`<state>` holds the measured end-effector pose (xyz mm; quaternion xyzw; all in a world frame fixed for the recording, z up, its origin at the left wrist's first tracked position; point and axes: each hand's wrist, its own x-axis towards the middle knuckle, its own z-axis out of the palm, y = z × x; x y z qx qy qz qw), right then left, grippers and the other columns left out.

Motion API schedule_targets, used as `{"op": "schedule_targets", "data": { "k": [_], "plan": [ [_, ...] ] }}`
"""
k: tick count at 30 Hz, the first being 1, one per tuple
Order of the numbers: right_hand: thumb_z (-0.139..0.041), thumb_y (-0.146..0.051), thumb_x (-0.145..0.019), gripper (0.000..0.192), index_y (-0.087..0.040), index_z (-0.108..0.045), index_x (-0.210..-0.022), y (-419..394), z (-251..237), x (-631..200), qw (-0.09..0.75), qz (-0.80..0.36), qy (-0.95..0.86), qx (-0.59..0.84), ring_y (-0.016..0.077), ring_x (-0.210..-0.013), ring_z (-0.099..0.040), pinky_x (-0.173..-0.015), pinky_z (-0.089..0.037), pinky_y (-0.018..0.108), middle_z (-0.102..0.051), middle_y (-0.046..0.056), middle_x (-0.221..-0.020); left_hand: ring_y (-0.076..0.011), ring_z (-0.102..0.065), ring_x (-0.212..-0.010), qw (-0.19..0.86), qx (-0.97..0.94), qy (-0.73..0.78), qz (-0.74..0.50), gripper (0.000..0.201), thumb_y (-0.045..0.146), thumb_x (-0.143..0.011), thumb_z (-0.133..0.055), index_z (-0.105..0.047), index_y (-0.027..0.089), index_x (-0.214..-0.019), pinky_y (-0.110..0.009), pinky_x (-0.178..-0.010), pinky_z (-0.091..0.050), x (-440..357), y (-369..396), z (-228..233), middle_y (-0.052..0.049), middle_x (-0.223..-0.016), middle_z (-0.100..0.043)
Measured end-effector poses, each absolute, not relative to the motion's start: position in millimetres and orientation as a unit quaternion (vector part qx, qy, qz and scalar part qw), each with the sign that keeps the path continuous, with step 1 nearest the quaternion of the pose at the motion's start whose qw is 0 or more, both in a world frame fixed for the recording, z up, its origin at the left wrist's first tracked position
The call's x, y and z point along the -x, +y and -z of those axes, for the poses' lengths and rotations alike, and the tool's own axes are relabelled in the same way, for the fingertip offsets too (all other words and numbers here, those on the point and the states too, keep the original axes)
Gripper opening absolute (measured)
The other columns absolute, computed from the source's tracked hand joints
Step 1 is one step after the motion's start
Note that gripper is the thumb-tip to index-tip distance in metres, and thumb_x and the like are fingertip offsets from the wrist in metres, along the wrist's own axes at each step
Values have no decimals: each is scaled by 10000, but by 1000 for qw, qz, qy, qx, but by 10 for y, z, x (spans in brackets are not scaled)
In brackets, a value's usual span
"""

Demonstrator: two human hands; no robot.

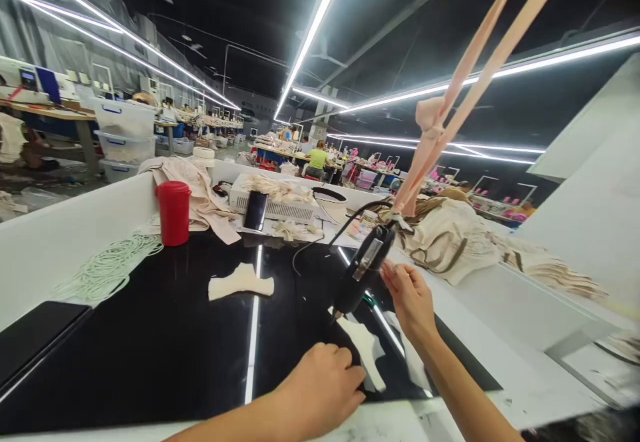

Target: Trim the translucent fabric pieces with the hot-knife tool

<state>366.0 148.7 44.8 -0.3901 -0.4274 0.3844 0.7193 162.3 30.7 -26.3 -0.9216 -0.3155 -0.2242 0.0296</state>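
Note:
A black corded handheld tool (365,269) hangs tilted from a knotted pink fabric strap (434,125), its narrow tip pointing down. Just below that tip lies a cream shaped fabric piece (364,347) on the black glossy board (165,355). My left hand (325,385) rests beside this piece with curled fingers; what they hold, if anything, is hidden. To the right of the tool, my right hand (410,295) has its fingertips pinched together, and I cannot make out what is in them. A second cream fabric piece (241,282) lies flat farther left.
A red lidded cup (174,213) stands by pale green cord (107,269) at the left. Behind are a white ventilated box (285,209) and a dark phone-like slab (255,210). Piled cream garments (445,235) sit right; a black flat case (40,335) is near left.

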Motion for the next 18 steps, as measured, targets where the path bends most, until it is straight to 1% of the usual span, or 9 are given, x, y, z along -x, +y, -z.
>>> {"op": "schedule_targets", "data": {
  "k": [3, 5, 9, 12, 15, 18],
  "plan": [
    [-669, -335, -990, 218, -143, -674, -1094, 1423, -552, -3693, 733, -372, -418, 386, 228, -1046, -706, -904, -596, 436, -714, 79, -1159, -232, -654, -829, -2, 921, -317, 224, 189, 332, -1028, -577, -671, 186, -1102, -339, -696, -461, -1572, 287, 194, -51, -898, -669],
    [-696, -362, -965, 221, -156, -674, -1041, 1337, -615, -3703, 739, -367, -415, 383, 225, -1063, -707, -932, -588, 430, -728, 71, -1139, -241, -657, -849, -23, 921, -320, 222, 198, 307, -1028, -571, -673, 187, -1148, -344, -725, -479, -1553, 281, 161, -60, -914, -672],
    [-814, -466, -817, 286, -225, -674, -881, 1038, -704, -3661, 732, -375, -421, 383, 185, -1040, -717, -987, -563, 320, -763, 17, -997, -260, -665, -883, -68, 916, -329, 218, 223, 291, -1020, -570, -678, 195, -1191, -357, -774, -505, -1536, 262, 126, -74, -946, -683],
    [-823, -535, -774, 329, -249, -666, -816, 744, -739, -3599, 712, -394, -436, 384, 185, -954, -714, -942, -578, 286, -732, -1, -892, -256, -667, -891, -118, 907, -338, 223, 271, 294, -1015, -564, -668, 205, -1249, -362, -826, -513, -1514, 257, 107, -83, -980, -695],
    [-751, -571, -841, 319, -262, -670, -838, 452, -761, -3527, 682, -421, -453, 391, 176, -826, -662, -848, -588, 262, -656, -1, -821, -243, -668, -906, -196, 883, -346, 247, 282, 262, -992, -558, -685, 216, -1239, -362, -884, -506, -1475, 279, 77, -77, -989, -702],
    [-656, -596, -903, 317, -282, -668, -859, 199, -764, -3431, 638, -436, -475, 421, 196, -778, -598, -750, -570, 266, -598, 9, -786, -219, -668, -918, -310, 835, -351, 290, 281, 281, -1006, -495, -720, 232, -1166, -348, -901, -500, -1440, 329, 35, -53, -984, -710]
  ]
}}
